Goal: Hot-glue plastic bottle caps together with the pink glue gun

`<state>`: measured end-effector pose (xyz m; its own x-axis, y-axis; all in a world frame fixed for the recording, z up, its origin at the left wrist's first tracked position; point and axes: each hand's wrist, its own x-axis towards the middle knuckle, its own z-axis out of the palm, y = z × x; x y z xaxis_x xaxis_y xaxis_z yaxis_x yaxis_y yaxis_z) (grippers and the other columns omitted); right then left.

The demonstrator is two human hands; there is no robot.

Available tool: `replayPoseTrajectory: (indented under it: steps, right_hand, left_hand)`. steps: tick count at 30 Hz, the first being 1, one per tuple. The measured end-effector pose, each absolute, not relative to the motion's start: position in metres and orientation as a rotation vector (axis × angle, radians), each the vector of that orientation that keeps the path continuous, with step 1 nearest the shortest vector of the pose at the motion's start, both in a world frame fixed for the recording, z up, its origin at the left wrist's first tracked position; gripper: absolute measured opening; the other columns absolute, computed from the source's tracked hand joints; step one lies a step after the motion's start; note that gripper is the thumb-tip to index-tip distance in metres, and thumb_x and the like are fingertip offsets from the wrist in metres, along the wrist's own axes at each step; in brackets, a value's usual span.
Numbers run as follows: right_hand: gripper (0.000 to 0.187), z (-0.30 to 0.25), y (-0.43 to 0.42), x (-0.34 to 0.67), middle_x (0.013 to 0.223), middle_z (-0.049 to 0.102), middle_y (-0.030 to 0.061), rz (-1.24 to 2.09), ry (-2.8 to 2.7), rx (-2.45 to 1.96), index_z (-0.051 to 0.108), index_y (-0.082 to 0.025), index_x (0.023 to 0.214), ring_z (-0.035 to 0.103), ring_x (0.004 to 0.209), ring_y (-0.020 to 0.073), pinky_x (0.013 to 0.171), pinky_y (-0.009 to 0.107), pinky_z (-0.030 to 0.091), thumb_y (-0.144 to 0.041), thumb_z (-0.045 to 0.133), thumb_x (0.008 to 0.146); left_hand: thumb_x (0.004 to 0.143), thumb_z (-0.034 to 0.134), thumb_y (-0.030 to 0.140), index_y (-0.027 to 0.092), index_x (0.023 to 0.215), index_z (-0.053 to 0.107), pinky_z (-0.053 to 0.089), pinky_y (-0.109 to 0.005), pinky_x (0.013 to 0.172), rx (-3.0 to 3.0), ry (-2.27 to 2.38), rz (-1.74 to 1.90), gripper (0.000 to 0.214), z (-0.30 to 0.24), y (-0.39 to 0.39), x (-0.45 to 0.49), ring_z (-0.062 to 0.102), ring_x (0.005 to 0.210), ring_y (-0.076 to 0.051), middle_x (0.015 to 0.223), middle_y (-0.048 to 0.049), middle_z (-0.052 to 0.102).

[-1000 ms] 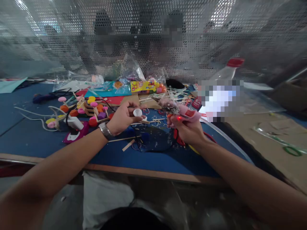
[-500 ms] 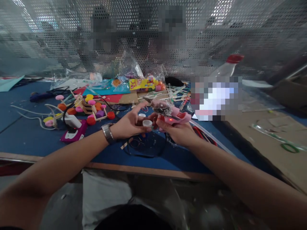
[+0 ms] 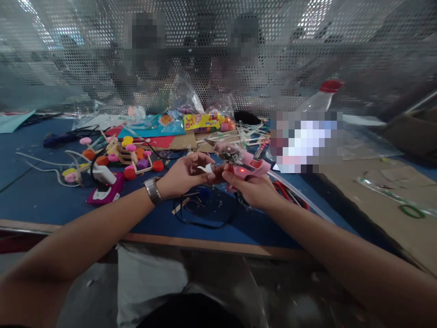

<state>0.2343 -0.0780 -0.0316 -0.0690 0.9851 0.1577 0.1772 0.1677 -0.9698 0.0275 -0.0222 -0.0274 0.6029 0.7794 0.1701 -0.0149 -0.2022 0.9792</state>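
Note:
My left hand (image 3: 182,176), with a metal-banded watch (image 3: 152,190) at the wrist, pinches a small white plastic cap (image 3: 206,169) between thumb and fingers. The cap is seen side-on, a thin white part sticking out to its left. Wrapped round a pink hot glue gun (image 3: 254,165) is my right hand (image 3: 251,187); the gun's red light glows and its dark nozzle points left, above the cap. Fingertips of my right hand come close to the cap, but whether they touch it is unclear. A blue round piece (image 3: 205,194) lies on the table below.
Left of my hands stand stick-and-cap models (image 3: 126,155) and a purple power strip (image 3: 105,191) with a white plug. Behind lie coloured sheets, plastic bags and a yellow packet (image 3: 202,121). A red-capped bottle (image 3: 319,98) and cardboard (image 3: 368,196) are on the right. A black cable (image 3: 205,224) loops in front.
My left hand has turned the white cap from showing its round opening to side-on. Its raised index finger has curled in. The glue gun stays nearly in place.

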Motion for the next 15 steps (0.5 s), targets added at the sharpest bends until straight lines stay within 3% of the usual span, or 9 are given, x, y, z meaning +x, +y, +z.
replayPoseTrajectory:
  steps: [4,10,15]
  right_hand:
    - [0.045,-0.034,-0.075,0.239,0.080,0.072,0.0039,1.139,-1.404,-1.123,0.072,-0.023,0.085,0.069,0.075,0.0216,0.059,0.031,0.055,-0.064,0.080,0.069]
    - [0.049,-0.037,-0.073,0.257,0.063,0.063,0.0002,1.217,-1.387,-1.147,0.067,-0.021,0.078,0.059,0.054,0.0152,0.049,0.029,0.047,-0.065,0.082,0.066]
    - [0.043,-0.041,-0.074,0.263,0.062,0.061,0.0015,1.192,-1.331,-1.145,0.068,-0.022,0.079,0.059,0.053,0.0175,0.046,0.031,0.045,-0.061,0.081,0.068]
  left_hand:
    - [0.076,0.083,0.039,0.014,0.110,0.065,0.058,-0.031,0.078,1.626,0.679,0.868,0.046,-0.025,-0.021,0.025,0.072,0.082,-0.017,0.103,-0.0088,0.073]
    - [0.075,0.085,0.037,0.015,0.114,0.067,0.062,-0.031,0.081,1.558,0.661,0.968,0.049,-0.019,-0.019,0.020,0.075,0.082,-0.017,0.109,-0.0084,0.073]
    - [0.070,0.089,0.039,0.016,0.110,0.068,0.064,-0.034,0.082,1.535,0.638,1.042,0.050,-0.019,-0.017,0.018,0.074,0.085,-0.018,0.110,-0.0084,0.073]
